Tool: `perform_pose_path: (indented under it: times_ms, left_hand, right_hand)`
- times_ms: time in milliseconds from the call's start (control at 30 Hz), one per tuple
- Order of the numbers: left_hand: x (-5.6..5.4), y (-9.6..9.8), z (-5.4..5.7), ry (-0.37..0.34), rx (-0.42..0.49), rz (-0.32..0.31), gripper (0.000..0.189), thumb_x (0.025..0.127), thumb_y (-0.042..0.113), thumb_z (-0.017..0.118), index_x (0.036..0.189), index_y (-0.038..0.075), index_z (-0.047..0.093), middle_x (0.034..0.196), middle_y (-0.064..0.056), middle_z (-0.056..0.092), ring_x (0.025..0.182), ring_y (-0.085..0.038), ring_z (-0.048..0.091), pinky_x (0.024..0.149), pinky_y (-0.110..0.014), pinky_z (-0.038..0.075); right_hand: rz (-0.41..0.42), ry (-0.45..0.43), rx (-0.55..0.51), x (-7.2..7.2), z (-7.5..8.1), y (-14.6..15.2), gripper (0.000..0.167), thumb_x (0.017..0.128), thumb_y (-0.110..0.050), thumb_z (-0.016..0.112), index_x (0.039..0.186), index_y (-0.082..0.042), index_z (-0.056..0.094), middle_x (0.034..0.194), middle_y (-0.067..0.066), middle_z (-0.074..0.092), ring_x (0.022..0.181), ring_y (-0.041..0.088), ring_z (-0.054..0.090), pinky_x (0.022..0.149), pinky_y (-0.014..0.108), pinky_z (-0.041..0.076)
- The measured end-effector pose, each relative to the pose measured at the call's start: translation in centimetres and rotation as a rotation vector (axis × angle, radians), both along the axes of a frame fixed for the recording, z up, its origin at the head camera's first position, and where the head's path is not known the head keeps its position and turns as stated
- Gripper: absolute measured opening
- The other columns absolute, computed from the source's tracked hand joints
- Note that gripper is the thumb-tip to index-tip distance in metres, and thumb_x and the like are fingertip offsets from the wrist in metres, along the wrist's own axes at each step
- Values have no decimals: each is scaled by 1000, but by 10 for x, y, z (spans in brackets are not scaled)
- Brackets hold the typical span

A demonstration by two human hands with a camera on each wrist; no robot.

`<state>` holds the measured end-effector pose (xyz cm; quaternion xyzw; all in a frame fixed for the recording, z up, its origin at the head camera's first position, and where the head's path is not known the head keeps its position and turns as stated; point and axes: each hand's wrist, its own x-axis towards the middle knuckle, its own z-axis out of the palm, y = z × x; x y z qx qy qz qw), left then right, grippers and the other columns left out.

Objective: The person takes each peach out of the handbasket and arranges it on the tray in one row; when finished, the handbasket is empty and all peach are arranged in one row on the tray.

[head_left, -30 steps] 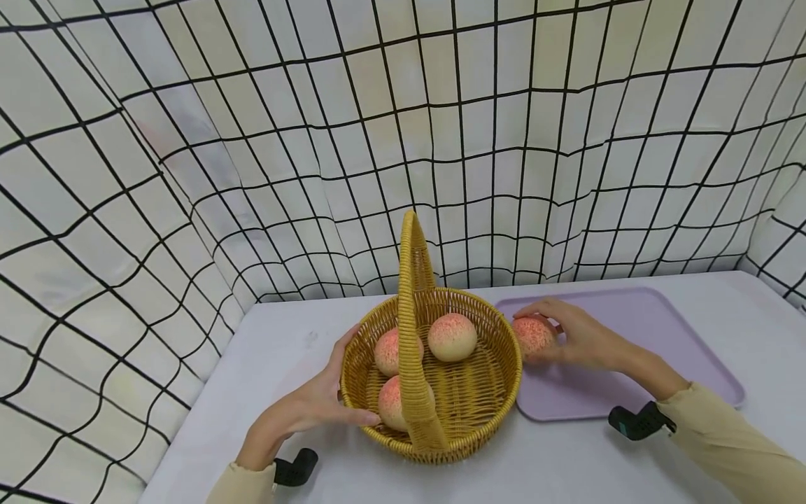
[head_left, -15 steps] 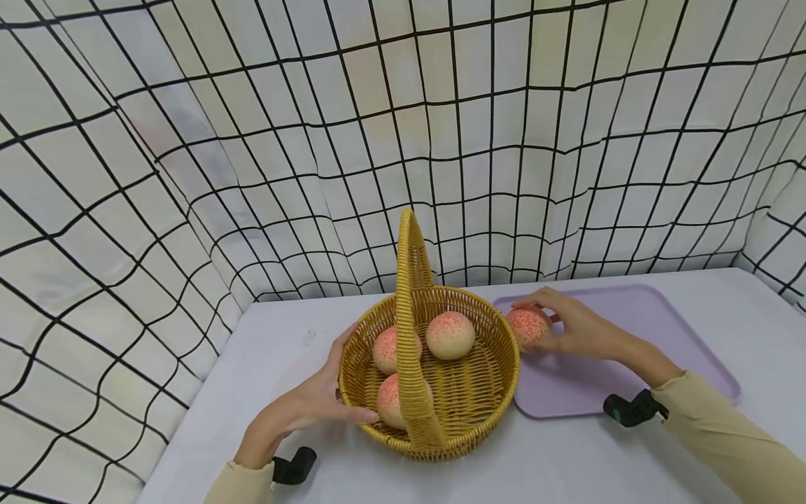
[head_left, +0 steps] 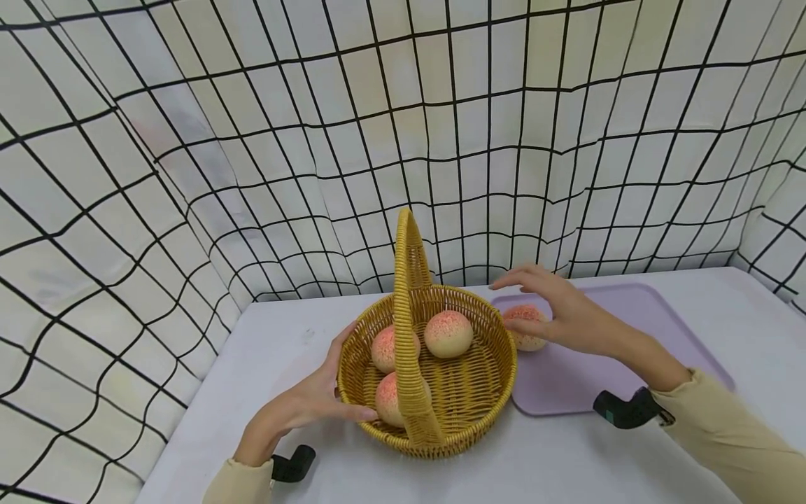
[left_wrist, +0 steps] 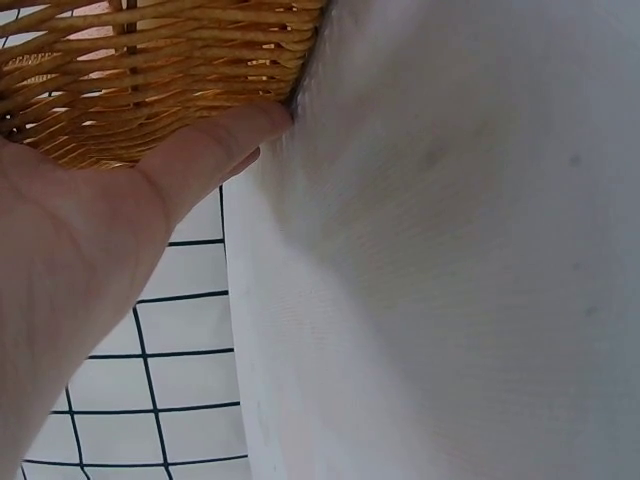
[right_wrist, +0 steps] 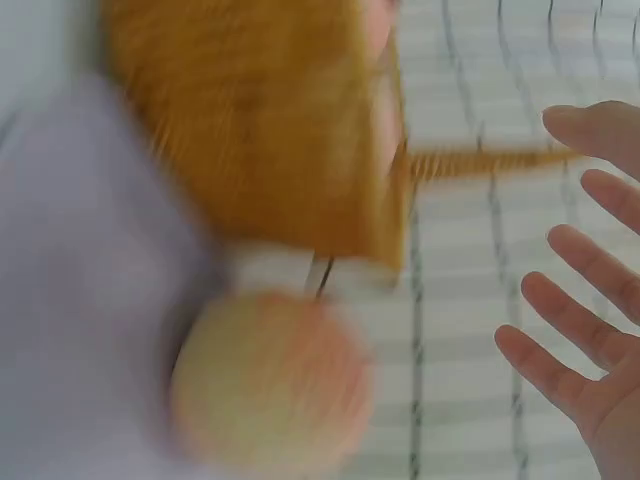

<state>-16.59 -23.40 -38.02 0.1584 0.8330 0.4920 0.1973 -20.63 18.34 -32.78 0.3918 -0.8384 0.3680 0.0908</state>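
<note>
A yellow wicker basket [head_left: 475, 402] with a tall arched handle [head_left: 408, 315] stands mid-table in the head view. Three pink-and-cream peaches lie in it: one on the right [head_left: 448, 334], one partly behind the handle [head_left: 385, 348], one at the front left [head_left: 389, 400]. My left hand [head_left: 308, 402] rests against the basket's left side, its thumb and fingers spread along the wall. Another peach [head_left: 530, 343] sits on the lilac tray [head_left: 585, 378], right beside the basket. Over this peach hovers my right hand [head_left: 567, 315], fingers spread; the right wrist view shows them apart from the peach [right_wrist: 270, 385].
A white-covered table [head_left: 277, 336] carries the basket and the tray. Black grid netting [head_left: 378, 154] over white cloth rises behind and along the left. Each wrist wears a black camera, one on the left [head_left: 294, 463], one on the right [head_left: 625, 409].
My right hand has let go of the peach on the tray, spread its fingers and risen slightly. The left hand stays against the basket.
</note>
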Motion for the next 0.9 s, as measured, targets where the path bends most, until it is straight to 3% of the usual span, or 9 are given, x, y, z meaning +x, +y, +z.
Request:
perform_pose_path:
  times_ms: [167,267,400,600,767,900]
  left_hand:
    - [0,0,-1,-3,-13,4,137,78,30,92,166,30,-13,172,-18,9,158,-41,14,121,-66,18]
    - [1,-1,-1,-3,-11,3,138,78,31,92,166,30,-13,172,-19,8,157,-43,14,121,-68,18]
    - [2,-2,0,2,-19,1,139,78,34,92,166,29,-14,172,-21,7,157,-45,14,120,-70,17]
    - [2,-1,1,0,-19,1,138,77,34,92,166,31,-13,172,-21,8,157,-44,15,121,-69,18]
    - [1,-1,-1,14,-27,-3,137,78,34,92,166,30,-12,172,-20,5,157,-43,14,121,-67,18]
    - [0,-1,-2,22,-25,-9,138,77,36,92,166,28,-13,173,-19,2,158,-43,11,122,-66,16]
  right_hand:
    - [153,7,-42,24,4,-49,48,92,-10,81,136,-18,64,138,-3,59,133,18,54,110,46,48]
    - [244,21,-64,34,-6,-75,43,93,-10,80,133,-16,65,137,-1,58,131,19,54,110,42,48]
    - [291,-14,-42,43,-21,-101,38,95,-13,80,130,-11,66,137,1,58,130,18,53,109,39,48]
    - [320,-101,25,45,-33,-128,42,95,-20,80,134,-11,68,143,3,60,137,18,51,112,37,46]
    - [413,-127,8,39,-41,-143,23,100,-13,73,123,-11,72,121,1,70,121,11,60,107,29,48]
    - [461,-59,56,34,-44,-149,18,102,-11,68,118,-13,75,119,2,72,120,12,62,108,29,46]
